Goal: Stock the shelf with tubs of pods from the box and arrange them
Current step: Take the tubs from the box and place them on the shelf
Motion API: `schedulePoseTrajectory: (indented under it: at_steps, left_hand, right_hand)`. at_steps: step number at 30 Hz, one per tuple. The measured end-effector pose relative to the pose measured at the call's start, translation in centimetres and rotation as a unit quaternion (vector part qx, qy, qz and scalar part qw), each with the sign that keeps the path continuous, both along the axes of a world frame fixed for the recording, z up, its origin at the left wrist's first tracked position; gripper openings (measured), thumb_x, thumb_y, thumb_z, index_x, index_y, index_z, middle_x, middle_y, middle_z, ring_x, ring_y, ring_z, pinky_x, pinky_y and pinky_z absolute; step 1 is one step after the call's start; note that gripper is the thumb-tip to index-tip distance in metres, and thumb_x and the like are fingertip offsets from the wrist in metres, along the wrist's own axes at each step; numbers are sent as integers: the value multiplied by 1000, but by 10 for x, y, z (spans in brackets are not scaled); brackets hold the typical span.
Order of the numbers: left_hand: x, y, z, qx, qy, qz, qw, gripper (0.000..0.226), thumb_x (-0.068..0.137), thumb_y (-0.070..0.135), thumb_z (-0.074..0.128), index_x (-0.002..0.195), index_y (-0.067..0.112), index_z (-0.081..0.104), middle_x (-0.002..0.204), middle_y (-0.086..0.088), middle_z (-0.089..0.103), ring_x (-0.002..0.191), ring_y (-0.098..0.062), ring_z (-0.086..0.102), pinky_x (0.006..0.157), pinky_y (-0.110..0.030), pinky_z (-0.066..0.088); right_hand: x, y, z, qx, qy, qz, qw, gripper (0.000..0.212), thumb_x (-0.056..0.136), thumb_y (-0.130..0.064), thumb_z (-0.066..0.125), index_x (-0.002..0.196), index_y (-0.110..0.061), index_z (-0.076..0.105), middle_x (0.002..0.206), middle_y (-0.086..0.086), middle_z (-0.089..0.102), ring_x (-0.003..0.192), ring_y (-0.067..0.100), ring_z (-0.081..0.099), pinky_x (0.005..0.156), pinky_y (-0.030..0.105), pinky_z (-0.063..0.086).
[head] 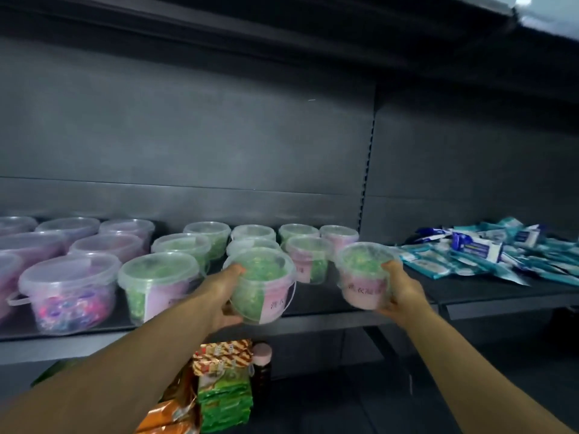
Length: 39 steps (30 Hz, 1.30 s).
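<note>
Two tubs are in our hands at once, one to each grip, and both hang at the front lip of the shelf (313,321). Our left hand (219,296) wraps the side of the left green tub (260,286), thumb up near the lid rim and fingers curled under the base; our right hand (399,292) holds the right green tub (365,274) the same way from its right side, thumb on the lid edge. Both tubs stand upright, lids up, pink labels facing us.

What matters for the coming move is where the open places lie. We judge that the left tub goes almost straight ahead: it sits in front of a column of green tubs (253,242), just right of the front green tub (159,283) already standing at the edge. The right tub has bare shelf just below and beyond it, between a tub in the next column (308,258) and the pile of blue wipe packets (476,255) to the right. Each hand is nearer its own gap, so no crossing seems needed. The risk we see is nudging the packets.

Pink-filled tubs (67,289) fill the shelf's left end. The box is not in view.
</note>
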State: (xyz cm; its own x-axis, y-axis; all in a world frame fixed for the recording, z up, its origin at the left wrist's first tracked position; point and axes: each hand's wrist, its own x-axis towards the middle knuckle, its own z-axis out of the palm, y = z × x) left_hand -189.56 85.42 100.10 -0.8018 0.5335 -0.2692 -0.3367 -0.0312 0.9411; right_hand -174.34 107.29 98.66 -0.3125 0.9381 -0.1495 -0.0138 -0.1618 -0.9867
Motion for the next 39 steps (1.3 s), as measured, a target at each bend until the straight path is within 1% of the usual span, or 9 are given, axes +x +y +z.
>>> schedulePoseTrajectory:
  at_steps: [5,9,13,17,25,31,33,35,39]
  left_hand:
    - [-18,16,-4,-29,11,18,999,21,95,28,52,111,15,50,101,-10,57,95,-30,57,88,-45,49]
    - [-27,20,-6,-47,17,13,999,16,95,28,52,104,14,51,88,-8,59,84,-27,59,78,-43,49]
    - [-29,20,-9,-60,28,5,998,14,95,27,52,89,15,53,86,-9,60,77,-26,59,76,-42,49]
    - [-29,21,-10,-76,24,-7,997,15,93,28,54,89,14,53,90,-13,61,81,-29,61,75,-43,51]
    - [-29,32,-3,-112,27,-10,993,17,93,27,53,96,10,53,90,-17,59,75,-31,61,58,-38,51]
    - [-35,28,1,-128,20,-13,991,24,94,27,53,109,8,51,92,-17,59,78,-32,61,58,-40,51]
    - [-35,29,3,-133,21,-19,991,24,94,27,52,109,9,51,92,-17,60,79,-31,62,62,-41,52]
    - [-34,34,3,-136,24,-20,990,23,94,28,51,106,9,52,94,-18,61,80,-29,62,68,-42,52]
    - [-25,47,8,-145,46,-21,988,17,97,22,46,87,11,54,84,-12,62,72,-24,60,66,-38,52]
  right_hand:
    - [-27,43,-3,2,-21,-23,999,67,86,-50,55,132,-2,44,126,18,55,107,35,57,86,45,51]
    - [-40,59,-11,23,-62,-43,997,82,85,-60,50,137,2,35,133,21,49,113,39,53,91,49,49]
    - [-44,57,-14,171,-188,-41,966,88,83,-45,63,144,-5,15,144,25,23,127,44,35,99,49,37]
    - [-51,53,-23,290,-296,6,910,81,78,-32,72,139,-12,22,138,20,20,126,41,29,96,47,39]
    - [-80,85,-15,290,-321,15,901,70,87,-33,60,141,-9,22,137,24,23,115,45,44,91,46,43]
    - [-82,68,-12,401,-300,15,866,77,85,-31,61,146,-14,17,150,23,15,136,39,20,110,48,27]
    - [-81,44,-7,429,-222,69,873,65,83,-30,63,139,-14,34,144,18,31,126,34,36,102,44,39]
    - [-78,19,1,440,-205,148,862,59,81,-36,65,134,-19,44,142,9,36,129,26,35,103,39,36]
    - [-58,-21,15,367,-187,376,830,81,72,-42,77,139,-24,35,133,-10,42,118,5,41,91,17,36]
